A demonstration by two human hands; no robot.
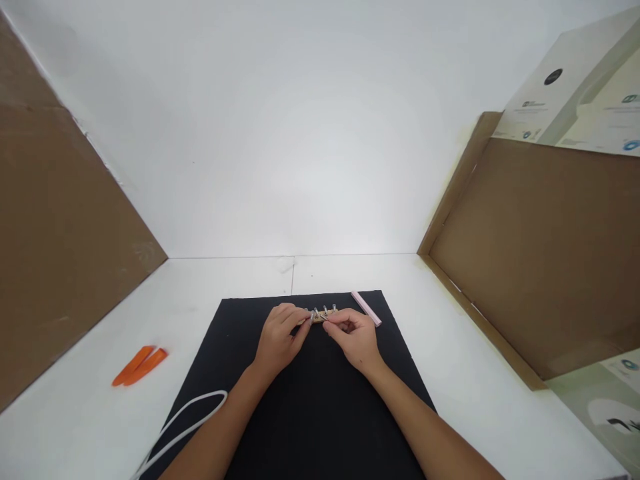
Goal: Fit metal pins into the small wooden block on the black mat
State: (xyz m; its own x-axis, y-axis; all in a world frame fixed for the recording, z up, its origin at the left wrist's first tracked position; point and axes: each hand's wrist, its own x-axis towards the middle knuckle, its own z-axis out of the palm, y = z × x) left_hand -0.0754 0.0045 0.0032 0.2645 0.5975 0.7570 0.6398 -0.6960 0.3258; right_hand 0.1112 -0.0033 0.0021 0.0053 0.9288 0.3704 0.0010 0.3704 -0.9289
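A narrow wooden strip (320,316) with several upright metal pegs lies at the far middle of a black mat (320,413). My left hand (280,338) grips the strip's left end, its fingertips against the nearest peg. Just to the right, my right hand (353,337) pinches a thin pale strand (324,317) between thumb and forefinger, close to the pegs. The strand is too fine to identify, and my fingers hide part of the strip. A pink stick (367,309) lies on the mat beyond my right hand, apart from it.
Two orange pieces (139,367) lie on the white surface left of the mat. A white cord (187,420) loops across the mat's near left corner. Cardboard panels (530,253) stand at the right, with another (60,227) at the left, and a white wall behind.
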